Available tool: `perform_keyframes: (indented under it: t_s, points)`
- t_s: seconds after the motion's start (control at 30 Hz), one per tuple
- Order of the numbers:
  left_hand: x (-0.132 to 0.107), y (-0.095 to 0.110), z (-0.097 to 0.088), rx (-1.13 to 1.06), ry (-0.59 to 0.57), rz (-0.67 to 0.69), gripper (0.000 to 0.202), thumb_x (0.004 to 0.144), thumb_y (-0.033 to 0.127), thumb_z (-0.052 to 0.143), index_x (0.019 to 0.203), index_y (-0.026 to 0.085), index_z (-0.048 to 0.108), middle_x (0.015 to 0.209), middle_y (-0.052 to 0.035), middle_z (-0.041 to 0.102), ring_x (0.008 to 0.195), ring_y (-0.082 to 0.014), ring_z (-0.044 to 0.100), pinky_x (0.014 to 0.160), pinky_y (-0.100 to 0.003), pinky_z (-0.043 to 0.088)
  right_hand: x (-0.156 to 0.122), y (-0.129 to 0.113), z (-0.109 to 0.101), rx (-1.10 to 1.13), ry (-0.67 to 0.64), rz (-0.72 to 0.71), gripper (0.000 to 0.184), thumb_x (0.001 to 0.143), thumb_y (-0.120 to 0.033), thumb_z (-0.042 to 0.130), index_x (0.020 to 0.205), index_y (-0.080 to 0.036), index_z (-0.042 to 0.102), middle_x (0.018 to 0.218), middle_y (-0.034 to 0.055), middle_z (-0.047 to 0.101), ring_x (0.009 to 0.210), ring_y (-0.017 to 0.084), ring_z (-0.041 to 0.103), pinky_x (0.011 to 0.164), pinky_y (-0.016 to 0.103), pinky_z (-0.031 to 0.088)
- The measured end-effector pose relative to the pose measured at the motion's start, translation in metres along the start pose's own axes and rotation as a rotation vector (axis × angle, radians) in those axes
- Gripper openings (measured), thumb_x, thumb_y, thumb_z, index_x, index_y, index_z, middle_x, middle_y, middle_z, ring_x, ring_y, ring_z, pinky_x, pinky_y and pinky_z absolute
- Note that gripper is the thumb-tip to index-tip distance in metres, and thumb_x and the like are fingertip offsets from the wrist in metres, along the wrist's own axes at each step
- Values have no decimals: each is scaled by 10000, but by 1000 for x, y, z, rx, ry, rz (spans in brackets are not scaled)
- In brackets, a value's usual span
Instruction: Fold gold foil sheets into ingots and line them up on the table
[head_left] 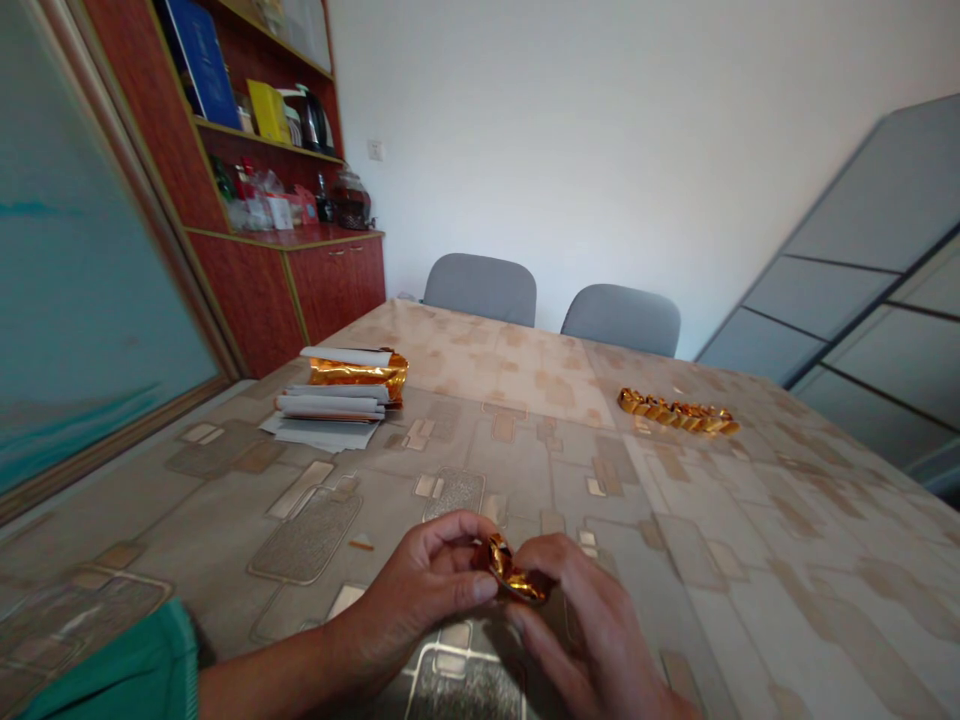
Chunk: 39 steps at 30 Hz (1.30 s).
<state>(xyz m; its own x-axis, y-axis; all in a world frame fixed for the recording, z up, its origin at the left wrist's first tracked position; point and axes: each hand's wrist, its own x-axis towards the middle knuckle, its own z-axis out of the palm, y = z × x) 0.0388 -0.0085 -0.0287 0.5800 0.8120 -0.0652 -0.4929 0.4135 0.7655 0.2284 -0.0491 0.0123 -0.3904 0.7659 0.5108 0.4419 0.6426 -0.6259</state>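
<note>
Between my two hands, just above the near part of the table, is a small folded piece of shiny gold foil paper point(516, 572). My left hand point(442, 570) pinches its left end between thumb and fingers. At the right end, my right hand point(585, 610) grips it with the thumb below and fingers above. Farther left on the table lies a stack of foil paper sheets point(337, 400), gold on one side and greyish white on the other. A row of folded gold foil pieces point(679, 412) rests toward the right.
A patterned cloth covers the table point(480, 440). A small scrap point(361, 543) lies left of my hands. Two grey chairs point(480, 288) stand at the far edge, before a white wall. At the back left is a reddish wooden cabinet point(330, 280) with bottles and boxes.
</note>
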Motion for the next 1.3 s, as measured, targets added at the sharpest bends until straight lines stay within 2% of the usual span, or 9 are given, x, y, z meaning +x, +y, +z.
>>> perform_keyframes:
  t_s: [0.23,0.37,0.47,0.57,0.73,0.93,1.03,1.17,1.3]
  points:
    - [3,-4,-2,124,-2,32,432,712,331,897,1043,177,664,925,-44,724,899,-183,682,808,-276,487,-1,4,9,68,26,32,214,954,-115,539,1111,-255,581,936,17,673,806,144,656,723,230,534]
    - [4,-3,-3,252,108,55,646,662,377,913,1202,222,593,907,-16,694,709,-116,618,630,-208,438,-1,13,8,53,81,112,172,973,-150,524,1083,-258,601,963,18,695,843,155,667,756,250,527]
    - [2,-2,-4,352,172,90,559,746,394,841,1215,222,590,805,18,632,638,-94,535,589,-197,407,-1,30,-2,-33,158,223,135,977,-224,512,1051,-233,624,928,40,710,812,180,674,719,276,534]
    - [-4,-4,-5,426,188,98,400,813,375,767,1160,231,632,797,17,588,675,-114,530,619,-211,442,2,56,-28,-205,264,359,175,960,-317,512,1026,-208,632,913,64,739,775,202,694,681,295,550]
    - [-11,-9,-1,548,124,169,177,854,322,696,1018,260,717,1120,-47,572,777,-140,555,636,-227,485,-3,110,-105,-462,383,513,306,863,-457,514,965,-199,643,834,80,749,592,218,656,545,321,510]
    - [-11,-14,-4,661,22,255,175,930,275,589,1048,300,715,1139,-41,579,774,-131,578,695,-231,492,-38,175,-194,-729,570,732,305,778,-503,537,825,-215,624,693,108,718,593,277,659,548,356,460]
    - [-9,-15,-8,746,-7,276,184,928,265,579,1048,306,711,1119,-42,599,768,-137,586,690,-233,494,-49,200,-211,-787,574,802,275,790,-473,552,818,-210,631,671,106,712,603,291,664,544,355,446]
    - [-9,-14,-12,836,-21,258,181,930,337,576,1018,289,726,1076,-60,629,769,-160,593,663,-240,496,-45,225,-219,-802,519,842,217,846,-340,627,992,-185,670,798,73,739,711,248,693,636,333,496]
    - [-11,-12,-10,875,53,191,250,921,478,585,937,296,755,1040,-65,662,770,-179,595,628,-239,481,-42,249,-247,-873,576,1024,256,957,-354,647,1109,-148,648,993,56,704,844,208,684,785,399,556]
